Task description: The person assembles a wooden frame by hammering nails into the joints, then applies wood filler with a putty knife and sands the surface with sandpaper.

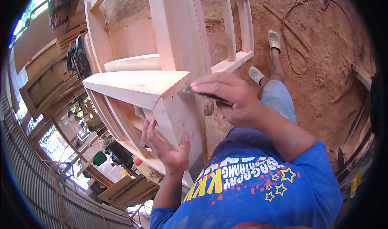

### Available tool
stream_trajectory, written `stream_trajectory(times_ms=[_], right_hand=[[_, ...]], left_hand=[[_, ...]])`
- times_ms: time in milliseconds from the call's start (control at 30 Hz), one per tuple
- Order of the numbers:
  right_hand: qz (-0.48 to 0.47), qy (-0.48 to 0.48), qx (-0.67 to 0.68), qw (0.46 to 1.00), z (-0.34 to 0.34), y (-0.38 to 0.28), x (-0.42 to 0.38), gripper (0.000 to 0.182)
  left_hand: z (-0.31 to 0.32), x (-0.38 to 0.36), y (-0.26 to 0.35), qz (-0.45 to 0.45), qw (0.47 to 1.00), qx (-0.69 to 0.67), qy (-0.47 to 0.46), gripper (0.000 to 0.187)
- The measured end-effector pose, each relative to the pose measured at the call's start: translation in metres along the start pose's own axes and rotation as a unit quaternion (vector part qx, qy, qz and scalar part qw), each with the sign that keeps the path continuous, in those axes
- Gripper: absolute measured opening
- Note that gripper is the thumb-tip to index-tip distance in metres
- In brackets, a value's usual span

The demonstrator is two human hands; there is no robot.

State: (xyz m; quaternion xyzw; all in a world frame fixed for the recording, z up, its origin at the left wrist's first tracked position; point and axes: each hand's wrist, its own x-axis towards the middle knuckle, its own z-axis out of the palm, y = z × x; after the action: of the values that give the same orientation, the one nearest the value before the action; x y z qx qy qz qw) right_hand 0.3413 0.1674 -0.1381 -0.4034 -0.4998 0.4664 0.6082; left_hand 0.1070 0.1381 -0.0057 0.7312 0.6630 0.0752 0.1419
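Note:
A pale wooden frame [137, 82] of joined boards stands before me, with a seam and small dark holes near its corner. My right hand [232, 95] is closed over a thin dark flat piece [214, 97], pressed near the top of the corner post [184, 116]. What kind of piece it is stays partly hidden under my fingers. Lower down, my left hand [171, 150] rests beside the same post. Its fingers are spread toward the inner side and the thumb points up along the near face; it holds no tool.
More wooden framing [176, 23] rises behind the corner. A dark power tool [78, 59] sits at the left. On the dirt floor [323, 67] lie a looped cord [287, 47] and a wood strip [286, 26]. Panels and a green object [99, 158] are at lower left.

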Motion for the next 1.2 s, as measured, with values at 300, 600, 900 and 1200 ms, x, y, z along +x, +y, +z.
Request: stream_trajectory(times_ms=[300, 600, 900, 1200], right_hand=[[-0.028, 0.08, -0.047, 0.995, 0.03, 0.027, -0.011, 0.053], [-0.044, 0.014, -0.131, 0.99, 0.028, 0.022, -0.005, 0.052], [-0.038, 0.02, -0.061, 0.997, -0.001, 0.018, -0.007, 0.058], [-0.043, 0.022, -0.085, 0.995, 0.024, 0.021, -0.007, 0.053]], left_hand=[[0.002, -0.003, -0.001, -0.017, 1.0, -0.019, 0.001, 0.091], [-0.002, -0.004, -0.005, 0.01, 0.999, 0.029, -0.041, 0.095], [-0.001, -0.007, -0.007, -0.007, 0.999, 0.016, -0.032, 0.095], [-0.001, -0.005, -0.003, -0.009, 0.999, 0.023, -0.037, 0.096]])
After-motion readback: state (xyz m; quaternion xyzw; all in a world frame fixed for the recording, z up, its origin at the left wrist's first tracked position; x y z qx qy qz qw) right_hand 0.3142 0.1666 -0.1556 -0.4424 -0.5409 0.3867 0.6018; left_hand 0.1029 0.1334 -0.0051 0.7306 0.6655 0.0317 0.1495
